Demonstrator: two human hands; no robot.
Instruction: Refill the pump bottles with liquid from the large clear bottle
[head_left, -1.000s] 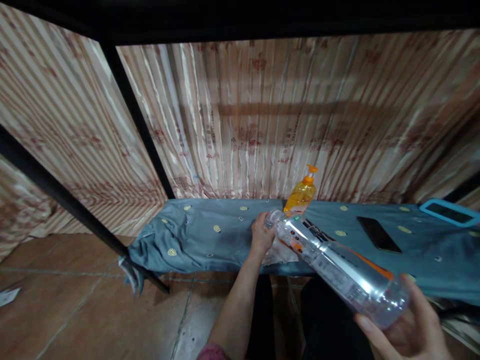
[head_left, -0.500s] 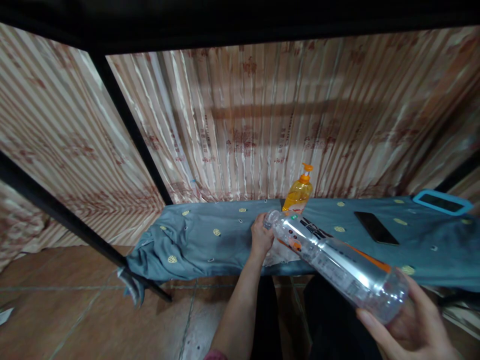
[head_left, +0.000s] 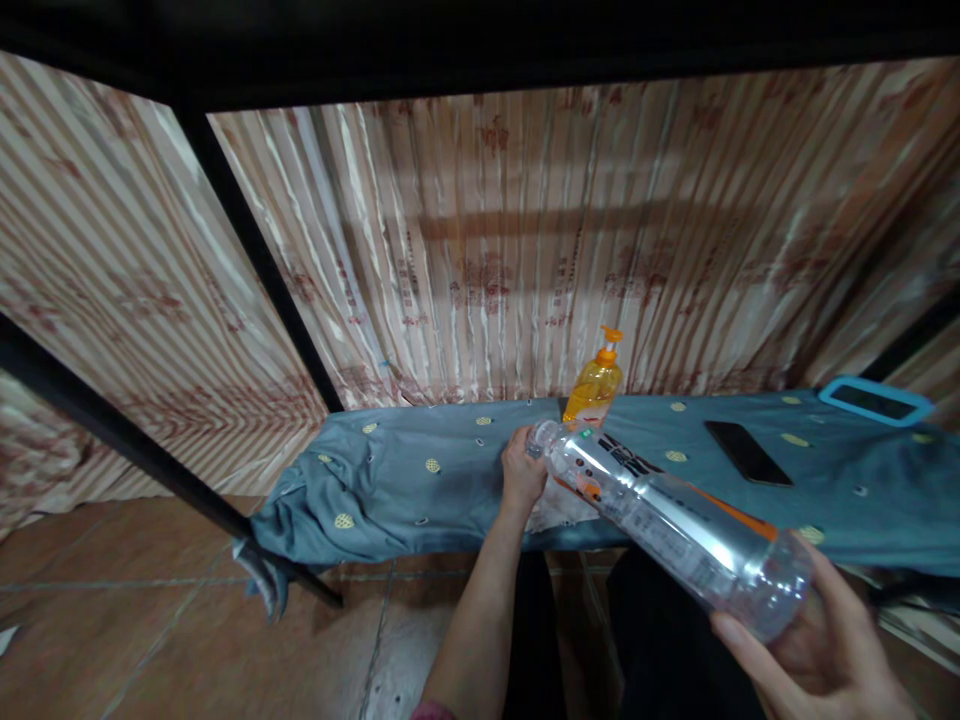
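A clear plastic bottle with a silver and orange label is held tilted across the front of me, its neck to the upper left and its base to the lower right. My right hand is wrapped round the base, thumb on the near side. At the neck end, my left hand is closed against the mouth of the bottle; some of its fingers are hidden. Under the bottle a pale, crumpled cloth or paper shows in part. Just behind the neck stands a yellow pump bottle with an orange pump.
A grey-blue patterned cloth covers the low bench. On its right lie a dark phone and a blue-framed object. Black posts rise on the left, and a striped curtain hangs behind. My legs are below the bench edge.
The view has shifted very slightly. Both hands and the plastic bottle stay in nearly the same pose.
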